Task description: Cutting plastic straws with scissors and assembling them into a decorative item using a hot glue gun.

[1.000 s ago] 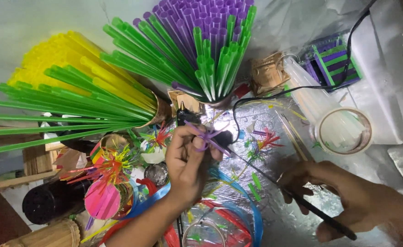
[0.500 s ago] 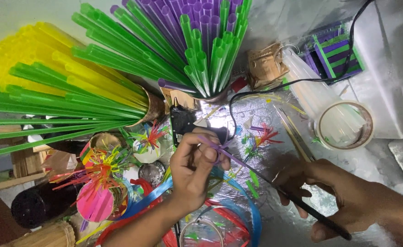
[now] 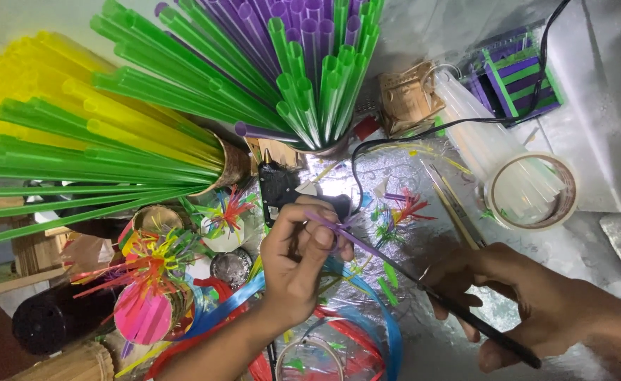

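My left hand (image 3: 297, 255) pinches a small purple straw piece (image 3: 330, 226) with split ends, held over the silver foil work surface (image 3: 423, 331). My right hand (image 3: 518, 300) grips a thin black stick (image 3: 458, 314) whose tip reaches up to the purple straw piece at my left fingers. A black glue gun (image 3: 280, 189) lies just behind my left hand, its black cord (image 3: 465, 127) running to the upper right.
Cups of green and purple straws (image 3: 303, 77) and of yellow and green straws (image 3: 99, 134) fan out at the back. Frayed straw flowers (image 3: 151, 271), a tape roll (image 3: 532, 190), clear glue sticks (image 3: 476, 137), blue and red plastic strips (image 3: 352, 331) and a striped straw mat (image 3: 515, 85) surround the hands.
The view shifted slightly, so the straw cups appear larger and lower. My left hand lowered a little with the purple piece; the right hand and stick barely moved.
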